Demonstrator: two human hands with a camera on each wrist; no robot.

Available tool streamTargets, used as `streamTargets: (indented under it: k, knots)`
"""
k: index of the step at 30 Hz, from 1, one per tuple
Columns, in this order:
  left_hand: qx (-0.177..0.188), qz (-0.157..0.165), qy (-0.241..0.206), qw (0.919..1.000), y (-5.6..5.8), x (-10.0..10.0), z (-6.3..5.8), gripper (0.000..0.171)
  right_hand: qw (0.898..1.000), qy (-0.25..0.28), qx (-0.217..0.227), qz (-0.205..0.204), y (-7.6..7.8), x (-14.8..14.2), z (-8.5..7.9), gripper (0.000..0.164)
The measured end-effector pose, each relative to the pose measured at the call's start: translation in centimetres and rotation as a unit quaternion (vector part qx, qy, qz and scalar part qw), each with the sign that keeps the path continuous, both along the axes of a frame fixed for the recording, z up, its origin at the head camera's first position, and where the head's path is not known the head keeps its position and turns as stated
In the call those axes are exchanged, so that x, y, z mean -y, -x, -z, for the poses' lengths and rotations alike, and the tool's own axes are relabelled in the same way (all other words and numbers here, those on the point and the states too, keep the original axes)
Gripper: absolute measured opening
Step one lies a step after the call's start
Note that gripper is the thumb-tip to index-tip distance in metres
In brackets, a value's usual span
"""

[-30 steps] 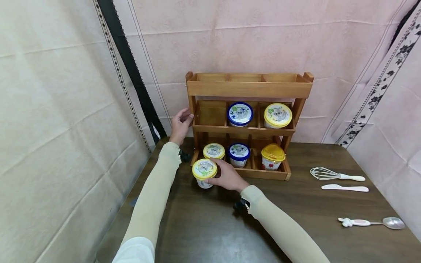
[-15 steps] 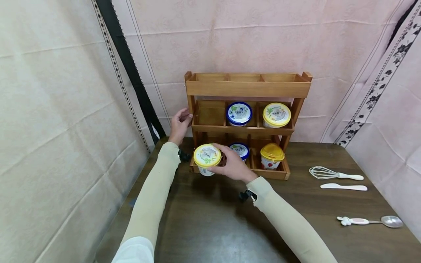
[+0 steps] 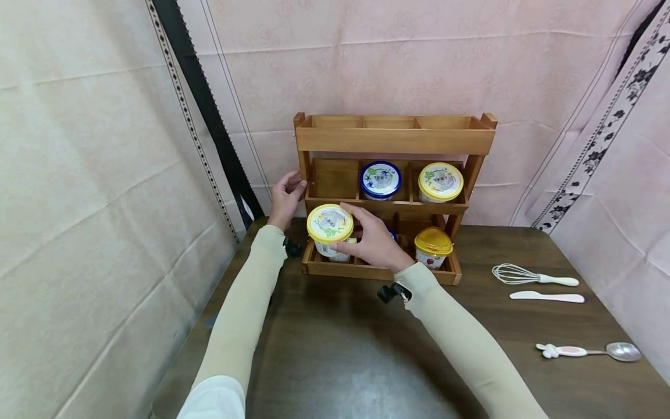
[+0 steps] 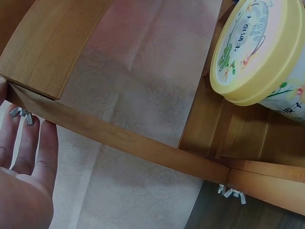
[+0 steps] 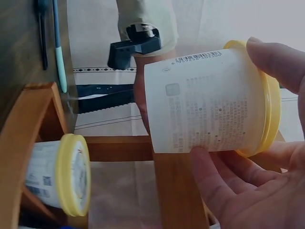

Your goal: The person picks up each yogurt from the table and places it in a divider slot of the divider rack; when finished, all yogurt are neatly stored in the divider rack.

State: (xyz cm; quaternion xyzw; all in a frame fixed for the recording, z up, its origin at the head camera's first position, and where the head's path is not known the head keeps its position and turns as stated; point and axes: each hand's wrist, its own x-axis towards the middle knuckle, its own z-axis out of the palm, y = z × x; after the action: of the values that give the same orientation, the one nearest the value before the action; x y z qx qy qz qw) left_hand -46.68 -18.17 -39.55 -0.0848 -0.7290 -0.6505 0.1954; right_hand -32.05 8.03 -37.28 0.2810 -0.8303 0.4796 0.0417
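Observation:
My right hand (image 3: 374, 238) grips a tub with a yellow lid (image 3: 330, 224) from its right side, thumb and fingers spread around it in the right wrist view. The tub is upright, raised in front of the rack's left column, just below the middle tier. Behind it, another yellow-lidded tub (image 5: 71, 174) sits in the lower left compartment, mostly hidden in the head view. My left hand (image 3: 286, 198) touches the left upright of the wooden rack (image 3: 398, 141); its fingers (image 4: 46, 157) extend up beside a wing nut in the left wrist view.
The middle tier holds a blue-lidded tub (image 3: 380, 179) and a yellow-lidded tub (image 3: 441, 181). Below right stands a tub with a deeper yellow lid (image 3: 433, 247). On the table's right lie a whisk (image 3: 523, 275), a white knife (image 3: 546, 297) and a spoon (image 3: 588, 351).
My right hand has lifted the yellow-lidded tub from low in front of the rack up to just below the middle tier. My left hand stays at the upright.

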Motion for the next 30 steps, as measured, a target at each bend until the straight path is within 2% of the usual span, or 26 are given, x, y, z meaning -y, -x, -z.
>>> streamTargets:
  k: [7, 12, 21, 30]
  knots:
    - [0.004, 0.003, -0.002, 1.0000, 0.1, 0.2, -0.1, 0.043, 1.000, -0.011, -0.006, 0.005, 0.5, 0.0, -1.8, 0.099]
    - [0.001, 0.006, -0.005, 1.0000, 0.1, 0.2, -0.2, 0.044, 1.000, -0.007, -0.028, 0.008, 1.2, 0.1, -2.6, 0.099]
    - [0.002, 0.013, -0.009, 0.9999, 0.2, 0.2, -0.2, 0.044, 0.997, -0.021, -0.058, 0.054, 2.6, 0.4, -3.8, 0.101]
    - [0.002, 0.017, -0.009, 0.9998, 0.1, 0.2, 0.0, 0.043, 0.995, -0.001, -0.064, 0.076, 4.3, 1.1, -4.8, 0.100]
